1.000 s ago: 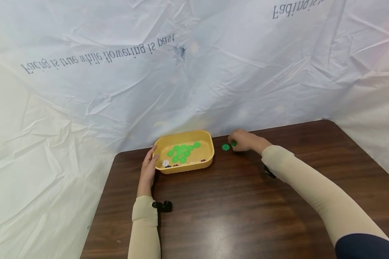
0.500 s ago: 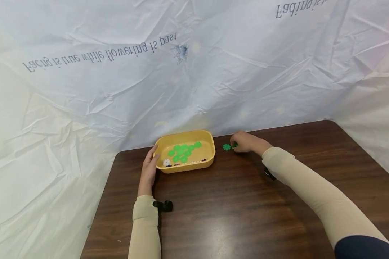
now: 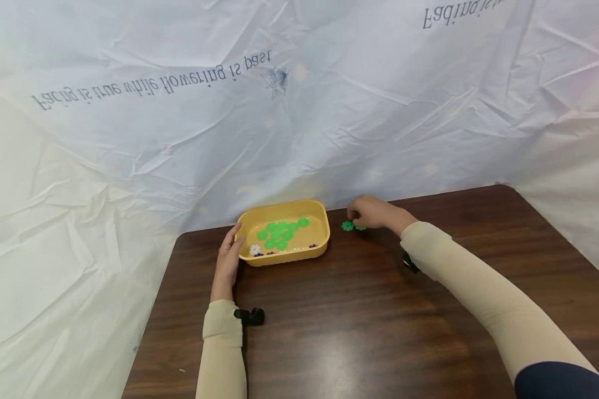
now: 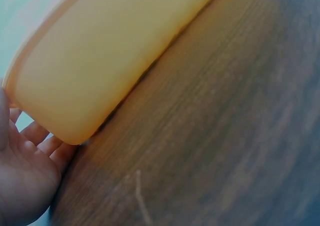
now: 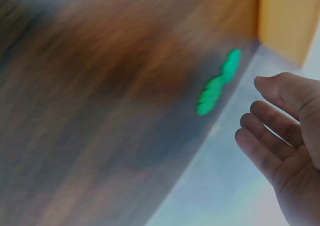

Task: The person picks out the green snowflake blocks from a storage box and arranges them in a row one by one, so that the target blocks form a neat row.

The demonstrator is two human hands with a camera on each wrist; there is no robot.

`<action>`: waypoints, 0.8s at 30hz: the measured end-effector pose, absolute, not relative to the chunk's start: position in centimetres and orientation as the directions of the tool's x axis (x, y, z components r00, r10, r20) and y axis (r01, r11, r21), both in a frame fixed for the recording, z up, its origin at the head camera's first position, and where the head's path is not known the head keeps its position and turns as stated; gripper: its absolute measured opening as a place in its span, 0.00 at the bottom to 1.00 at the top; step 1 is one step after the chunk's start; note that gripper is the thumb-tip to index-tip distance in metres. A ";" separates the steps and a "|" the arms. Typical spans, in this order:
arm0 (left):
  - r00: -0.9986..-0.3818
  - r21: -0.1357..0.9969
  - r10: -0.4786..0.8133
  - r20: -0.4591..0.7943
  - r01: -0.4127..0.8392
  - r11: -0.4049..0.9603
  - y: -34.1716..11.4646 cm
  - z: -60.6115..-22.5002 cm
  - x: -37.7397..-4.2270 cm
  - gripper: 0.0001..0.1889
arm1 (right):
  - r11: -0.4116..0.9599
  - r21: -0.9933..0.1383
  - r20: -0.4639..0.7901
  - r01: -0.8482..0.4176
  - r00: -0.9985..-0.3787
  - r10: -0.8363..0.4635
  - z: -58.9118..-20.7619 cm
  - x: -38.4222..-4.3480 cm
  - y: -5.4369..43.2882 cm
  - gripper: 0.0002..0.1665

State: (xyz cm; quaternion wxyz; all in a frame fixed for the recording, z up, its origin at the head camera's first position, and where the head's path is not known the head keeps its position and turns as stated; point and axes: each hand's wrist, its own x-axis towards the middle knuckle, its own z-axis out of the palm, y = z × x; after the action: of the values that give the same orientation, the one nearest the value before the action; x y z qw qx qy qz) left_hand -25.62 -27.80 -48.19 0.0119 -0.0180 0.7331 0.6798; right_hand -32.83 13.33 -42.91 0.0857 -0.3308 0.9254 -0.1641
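Note:
In the head view, my left hand (image 3: 226, 263) holds the left end of a yellow plastic tub (image 3: 289, 257), thumb at the rim and fingers along the outer wall. The left wrist view shows the tub's side (image 4: 100, 61) on the table. My right hand (image 3: 374, 213) hovers over two green snowflake discs right of the tub. One green disc (image 3: 347, 226) shows fully; the other (image 3: 361, 228) is partly covered by the hand. In the right wrist view the discs lie end to end, and the fingers (image 5: 267, 148) are loosely bent, apart from them, with nothing held.
Several bright green discs (image 3: 279, 231) lie inside the tub, with a white flower-shaped piece (image 3: 254, 250) and some dark ones along its near side. The brown wooden table (image 3: 339, 310) meets a wrinkled white cloth (image 3: 329, 111) at its back edge.
My right hand has let go of the second green disc, which now lies beside the first, and has risen slightly. The left hand stays on the tub.

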 end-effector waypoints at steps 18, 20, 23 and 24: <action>-1.000 0.994 0.000 -0.031 -0.031 0.106 -28.2 -47.7 -25.5 0.28 | 0.592 -0.345 0.056 -0.729 -0.645 -0.762 -41.3 -31.7 2.4 0.13; -0.999 0.994 -0.004 -0.037 -0.037 0.102 -28.3 -48.4 -25.9 0.28 | 0.581 -0.353 0.044 -0.734 -0.633 -0.773 -41.8 -31.6 1.6 0.13; -0.999 0.994 -0.010 -0.031 -0.032 0.103 -28.4 -49.7 -26.5 0.28 | 0.577 -0.373 0.015 -0.726 -0.627 -0.779 -42.5 -31.5 0.5 0.14; -1.000 0.994 -0.012 -0.025 -0.026 0.105 -28.5 -50.1 -26.7 0.28 | 0.577 -0.376 0.012 -0.725 -0.626 -0.779 -42.7 -31.4 0.2 0.13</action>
State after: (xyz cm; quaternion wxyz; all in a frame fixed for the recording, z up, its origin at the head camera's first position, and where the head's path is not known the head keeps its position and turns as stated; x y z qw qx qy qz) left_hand -26.70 -28.46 -50.07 0.0052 -0.0126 0.7434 0.6687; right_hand -31.40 0.25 -42.71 0.0774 -0.4252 0.8845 -0.1756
